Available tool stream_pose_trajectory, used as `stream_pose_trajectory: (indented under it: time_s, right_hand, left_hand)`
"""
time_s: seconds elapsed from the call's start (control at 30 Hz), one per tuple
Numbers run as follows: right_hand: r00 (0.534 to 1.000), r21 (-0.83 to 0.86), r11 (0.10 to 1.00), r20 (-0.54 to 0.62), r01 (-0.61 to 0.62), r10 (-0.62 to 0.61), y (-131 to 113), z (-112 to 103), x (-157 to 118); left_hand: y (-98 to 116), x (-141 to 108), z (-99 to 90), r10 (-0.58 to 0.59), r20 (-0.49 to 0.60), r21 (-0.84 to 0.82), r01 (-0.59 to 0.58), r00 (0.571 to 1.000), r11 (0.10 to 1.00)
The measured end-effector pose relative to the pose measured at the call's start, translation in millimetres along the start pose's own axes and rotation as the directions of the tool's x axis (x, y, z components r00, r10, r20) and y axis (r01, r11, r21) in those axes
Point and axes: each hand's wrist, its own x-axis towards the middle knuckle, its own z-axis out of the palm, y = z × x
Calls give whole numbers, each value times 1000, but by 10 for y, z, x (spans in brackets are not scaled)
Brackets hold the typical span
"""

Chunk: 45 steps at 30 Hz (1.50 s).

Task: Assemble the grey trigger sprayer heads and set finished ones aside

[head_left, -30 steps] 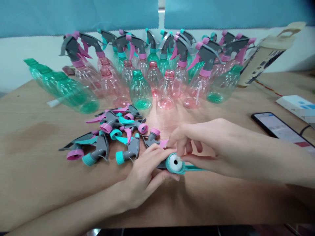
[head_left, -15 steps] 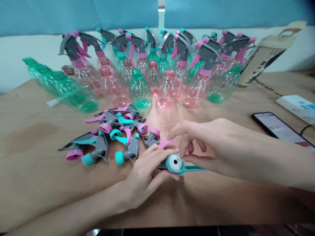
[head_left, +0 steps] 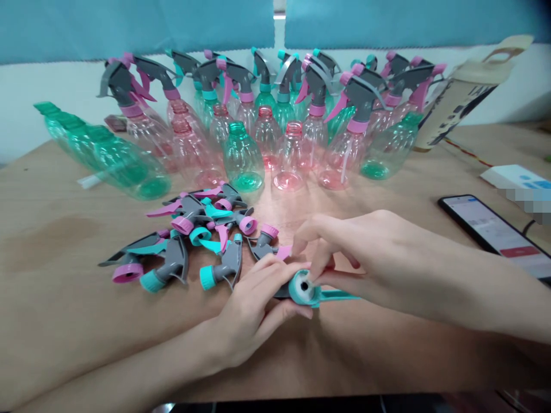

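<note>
A grey and teal spray head (head_left: 305, 287) is held near the front middle of the table, its round collar facing up and showing a white disc with a dark hole. My left hand (head_left: 258, 304) is wrapped round its body from the left. The fingers of my right hand (head_left: 361, 252) are pinched at the collar's right rim; whatever lies between the fingertips is too small to make out. The teal trigger points right beneath my right hand. Just left of my hands lies a pile of loose spray heads (head_left: 219, 269), with pink or teal collars.
Several clear pink and green bottles (head_left: 243, 158) stand across the back, many with spray heads on. Green bottles (head_left: 129, 166) are at the left. A phone (head_left: 495, 229), a white box (head_left: 516, 178) and a cream tumbler (head_left: 460, 94) are on the right of the table (head_left: 64, 321).
My right fingertips have shifted slightly at the collar, and the white disc with its hole looks a little different. My left hand keeps its hold. The whole view has shifted slightly.
</note>
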Motion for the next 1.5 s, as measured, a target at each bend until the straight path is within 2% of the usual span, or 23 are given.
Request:
stream_pose_trajectory:
  time_s: [0.07, 0.2, 0.3, 0.5, 0.7, 1.0, 1.13, 1.3, 1.5]
  right_hand:
    - [999, -16, 999, -26, -29, 29, -9, 14, -3]
    - [986, -50, 997, -158, -64, 55, -43, 72, -26]
    - [980, -34, 997, -191, -63, 55, -61, 102, -25]
    - [983, 25, 999, -180, -20, 25, -37, 85, 2]
    - [994, 127, 992, -109, -12, 26, -2, 85, 30]
    - [997, -9, 1000, -77, 13, -14, 26, 3, 7]
    - [999, 22, 1000, -44, -2, 3, 45, 12, 6]
    - [998, 114, 993, -63, 5, 2, 9, 47, 3]
    - [996, 60, 997, -73, 52, -48, -43, 64, 30]
  left_hand:
    - [-1, 10, -6, -12, -1, -1, 12, 1000, 1000]
    - [-17, 19, -12, -21, -27, 20, 22, 999, 1000]
    - [-22, 23, -12, -8, -39, 25, 9, 999, 1000]
    - [8, 31, -26, -30, -25, 37, 31, 999, 999]
    - [-3, 40, -19, -9, -10, 63, 9, 1000, 998]
    - [14, 53, -34, -6, 17, 14, 5, 1000, 1000]
    - [-9, 26, -13, -17, 18, 16, 17, 1000, 1000]
    - [-31, -5, -7, 84, -11, 58, -83, 996, 995]
    - [10, 60, -52, 64, 34, 84, -67, 997, 994]
